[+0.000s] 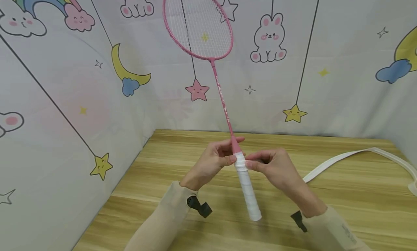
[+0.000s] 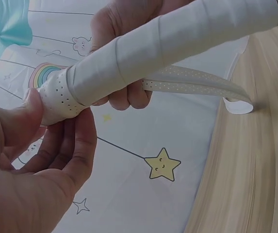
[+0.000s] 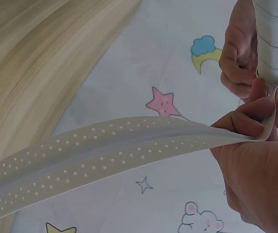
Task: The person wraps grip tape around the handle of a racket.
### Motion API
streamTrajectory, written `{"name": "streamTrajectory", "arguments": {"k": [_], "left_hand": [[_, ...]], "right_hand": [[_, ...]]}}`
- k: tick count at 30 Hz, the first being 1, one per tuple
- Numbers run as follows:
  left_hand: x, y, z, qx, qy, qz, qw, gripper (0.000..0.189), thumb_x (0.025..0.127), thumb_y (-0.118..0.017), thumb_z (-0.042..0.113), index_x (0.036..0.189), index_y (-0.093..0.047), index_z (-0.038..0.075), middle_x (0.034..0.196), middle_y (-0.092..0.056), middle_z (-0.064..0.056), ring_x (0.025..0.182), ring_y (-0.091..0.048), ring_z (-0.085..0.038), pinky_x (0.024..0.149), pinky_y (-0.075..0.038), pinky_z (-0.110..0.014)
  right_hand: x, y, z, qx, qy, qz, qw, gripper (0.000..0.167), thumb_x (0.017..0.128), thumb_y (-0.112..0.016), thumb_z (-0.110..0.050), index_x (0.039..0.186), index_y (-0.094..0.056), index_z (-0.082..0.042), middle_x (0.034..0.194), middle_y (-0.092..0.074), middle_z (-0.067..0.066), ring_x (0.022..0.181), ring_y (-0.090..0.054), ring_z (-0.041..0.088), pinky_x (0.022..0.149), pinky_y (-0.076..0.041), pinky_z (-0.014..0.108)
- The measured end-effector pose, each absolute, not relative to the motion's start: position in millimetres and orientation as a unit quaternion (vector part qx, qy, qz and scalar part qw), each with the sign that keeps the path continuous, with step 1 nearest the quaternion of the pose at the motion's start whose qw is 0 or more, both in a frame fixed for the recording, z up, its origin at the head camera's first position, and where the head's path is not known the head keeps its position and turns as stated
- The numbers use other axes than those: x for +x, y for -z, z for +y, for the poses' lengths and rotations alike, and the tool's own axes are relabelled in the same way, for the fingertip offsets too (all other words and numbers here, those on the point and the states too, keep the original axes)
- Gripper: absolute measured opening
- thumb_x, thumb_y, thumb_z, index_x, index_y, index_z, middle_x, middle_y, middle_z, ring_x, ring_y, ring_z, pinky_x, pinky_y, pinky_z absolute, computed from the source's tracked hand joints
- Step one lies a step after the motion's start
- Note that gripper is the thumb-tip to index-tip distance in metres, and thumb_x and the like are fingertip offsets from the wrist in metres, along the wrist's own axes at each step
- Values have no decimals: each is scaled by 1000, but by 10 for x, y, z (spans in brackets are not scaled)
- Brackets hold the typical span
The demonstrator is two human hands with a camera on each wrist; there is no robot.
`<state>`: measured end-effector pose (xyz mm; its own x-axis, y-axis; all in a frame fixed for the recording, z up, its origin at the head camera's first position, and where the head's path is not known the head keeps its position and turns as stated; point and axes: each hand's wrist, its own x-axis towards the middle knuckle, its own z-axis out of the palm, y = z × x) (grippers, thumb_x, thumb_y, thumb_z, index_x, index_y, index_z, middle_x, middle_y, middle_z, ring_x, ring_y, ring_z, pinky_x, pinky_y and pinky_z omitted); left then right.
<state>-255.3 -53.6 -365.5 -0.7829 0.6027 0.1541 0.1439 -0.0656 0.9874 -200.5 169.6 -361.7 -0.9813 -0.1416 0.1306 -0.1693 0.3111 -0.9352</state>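
A pink badminton racket [image 1: 223, 99] stands tilted, head up, its handle [image 1: 249, 196] wrapped in white overlapping turns. My left hand [image 1: 211, 160] holds it around the top of the handle, thumb against the white wrap and fingers behind. Perforated white grip tape [image 3: 105, 145] runs from the handle's upper end to my right hand [image 1: 277, 167], which pinches it close beside the handle. In the left wrist view, the newest dotted turn of tape [image 2: 58, 97] lies at the left thumb. The tape's loose length trails off to the right.
The wooden table [image 1: 156, 160] lies beneath the hands. A patterned fabric backdrop [image 1: 345, 99] rises behind and along the left side, with the racket head in front of it. The tape's free part [image 1: 329, 164] arches over the table's right side.
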Motion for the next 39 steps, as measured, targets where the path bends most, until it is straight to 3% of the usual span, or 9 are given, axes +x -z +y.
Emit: {"name": "streamTrajectory", "arguments": {"k": [3, 9, 12, 16, 19, 24, 30, 35, 39], "left_hand": [[-2559, 3659, -544, 286, -678, 652, 182, 54, 106, -57, -8, 159, -52, 0, 103, -75, 13, 101, -67, -7, 98, -55, -25], [-2591, 3673, -568, 297, -680, 638, 205, 55, 107, -56, -6, 161, -49, 0, 107, -77, 12, 110, -67, -9, 106, -52, -27], [-2603, 3679, -581, 308, -682, 627, 217, 61, 105, -68, 13, 161, -48, -2, 109, -79, 12, 113, -67, -10, 108, -51, -27], [-2606, 3683, -599, 322, -686, 611, 230, 91, 90, -77, 40, 162, -44, -5, 109, -80, 14, 111, -68, -8, 106, -52, -25], [-2598, 3676, -605, 324, -684, 611, 232, 79, 99, -75, 29, 162, -44, -5, 108, -79, 14, 109, -69, -7, 103, -54, -24], [-2580, 3644, -594, 319, -660, 647, 210, 55, 108, -56, -5, 162, -48, 2, 115, -79, 7, 119, -67, -10, 107, -53, -28], [-2554, 3612, -580, 309, -630, 690, 175, 54, 110, -57, 3, 162, -52, 12, 148, -67, -19, 129, -61, -14, 114, -51, -36], [-2506, 3621, -537, 280, -646, 700, 124, 39, 109, -61, 8, 147, -64, -1, 134, -69, -22, 109, -67, -11, 101, -58, -31], [-2479, 3650, -472, 244, -643, 721, 83, 29, 105, -71, 11, 130, -72, -4, 120, -75, -19, 95, -70, -9, 89, -62, -28]], "right_hand": [[-2023, 3616, 1713, 87, -586, -806, -10, 24, 97, -84, -21, 113, -83, -2, 98, -82, 0, 94, -70, 13, 87, -57, 29], [-2067, 3638, 1734, 98, -591, -799, -49, 30, 99, -83, -25, 114, -77, 0, 95, -78, -5, 96, -70, 15, 95, -54, 34], [-2074, 3657, 1743, 119, -611, -779, -73, 33, 101, -80, -21, 120, -73, 5, 95, -77, -8, 93, -69, 11, 92, -55, 31], [-2080, 3690, 1745, 150, -638, -747, -116, 44, 104, -75, -20, 134, -68, 11, 97, -75, -11, 91, -64, 8, 87, -57, 26], [-2085, 3711, 1747, 175, -637, -740, -130, 49, 106, -72, -24, 139, -66, 12, 98, -75, -13, 92, -61, 8, 87, -57, 26], [-2073, 3730, 1753, 190, -614, -761, -89, 45, 105, -72, -23, 134, -70, 12, 100, -76, -18, 95, -59, 8, 87, -52, 27], [-2065, 3724, 1728, 153, -596, -788, -30, 33, 103, -75, -14, 128, -75, 8, 101, -78, -8, 90, -62, 8, 82, -53, 25], [-2067, 3726, 1698, 137, -592, -794, 2, 30, 104, -73, -12, 129, -77, 5, 118, -83, 16, 100, -69, 2, 90, -57, 23], [-2067, 3734, 1672, 136, -597, -790, 24, 29, 104, -73, -9, 128, -77, 7, 123, -80, 22, 103, -72, -1, 93, -58, 20]]}}
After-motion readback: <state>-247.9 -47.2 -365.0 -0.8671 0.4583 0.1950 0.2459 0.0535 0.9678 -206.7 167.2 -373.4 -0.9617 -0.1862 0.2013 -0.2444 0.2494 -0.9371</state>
